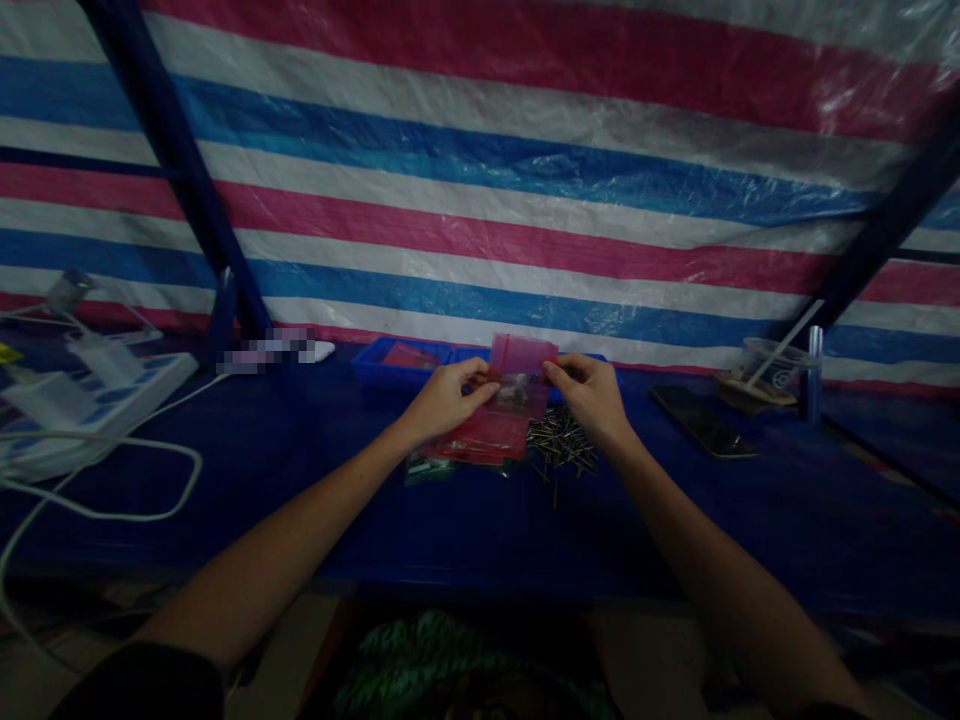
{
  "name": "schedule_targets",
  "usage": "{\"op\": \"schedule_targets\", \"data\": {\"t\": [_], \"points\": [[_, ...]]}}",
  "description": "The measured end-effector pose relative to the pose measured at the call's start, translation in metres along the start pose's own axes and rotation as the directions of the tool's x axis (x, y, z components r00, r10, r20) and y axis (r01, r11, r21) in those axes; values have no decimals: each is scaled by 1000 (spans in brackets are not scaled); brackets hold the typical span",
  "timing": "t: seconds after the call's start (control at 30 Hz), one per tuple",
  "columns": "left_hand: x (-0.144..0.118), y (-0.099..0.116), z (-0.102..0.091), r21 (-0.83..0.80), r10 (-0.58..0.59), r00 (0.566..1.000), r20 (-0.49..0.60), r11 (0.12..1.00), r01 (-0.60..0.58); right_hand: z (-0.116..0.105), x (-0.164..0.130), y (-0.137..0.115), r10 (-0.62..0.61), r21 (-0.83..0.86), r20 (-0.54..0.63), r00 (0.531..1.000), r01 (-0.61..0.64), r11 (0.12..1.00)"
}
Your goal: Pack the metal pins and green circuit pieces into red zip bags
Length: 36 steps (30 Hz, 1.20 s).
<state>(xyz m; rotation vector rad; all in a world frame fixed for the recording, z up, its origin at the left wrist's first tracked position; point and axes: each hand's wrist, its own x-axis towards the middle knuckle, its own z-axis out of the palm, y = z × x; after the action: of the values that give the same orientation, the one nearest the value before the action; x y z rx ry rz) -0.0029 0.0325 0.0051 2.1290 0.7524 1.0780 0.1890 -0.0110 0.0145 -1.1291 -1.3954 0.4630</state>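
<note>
Between my two hands is a small pink zip bag, held upright with something small and pale inside its lower part. My left hand pinches the bag's left edge between thumb and fingers. On the other edge, my right hand is closed in a pinch as well. Below the held bag lies a stack of red plastic bags on the blue table. A loose pile of thin metal screws or nails lies just right of that stack, under my right hand.
Behind my hands stands a blue tray with a red bag in it. To the right are a phone and a clear plastic cup with a straw. A white power strip with cables lies left. Striped sheeting hangs behind.
</note>
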Motion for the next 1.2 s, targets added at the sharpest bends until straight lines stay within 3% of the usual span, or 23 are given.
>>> {"op": "schedule_targets", "data": {"t": [0.3, 0.5, 0.63, 0.77, 0.93, 1.2], "points": [[2, 8, 6, 3, 0, 1000, -9, 1000, 0, 1, -3, -1, 39, -98, -181, 983, -57, 994], [3, 8, 7, 19, 15, 1000, -23, 1000, -14, 1, -4, -3, 56, -148, -222, 973, -91, 985], [3, 6, 5, -24, 7, 1000, -28, 1000, -8, 1, -1, -2, 54, -64, -191, 980, -67, 996], [4, 5, 0, -109, -40, 999, 11, 993, 41, -3, 1, -7, 92, 68, -69, 993, -88, 994], [2, 2, -4, -103, -42, 996, 84, 993, 51, -10, 2, -12, 120, 59, 66, 991, -124, 991], [3, 7, -1, -102, -25, 997, 74, 994, 33, -10, 4, -8, 62, 65, -81, 995, -57, 996]]}}
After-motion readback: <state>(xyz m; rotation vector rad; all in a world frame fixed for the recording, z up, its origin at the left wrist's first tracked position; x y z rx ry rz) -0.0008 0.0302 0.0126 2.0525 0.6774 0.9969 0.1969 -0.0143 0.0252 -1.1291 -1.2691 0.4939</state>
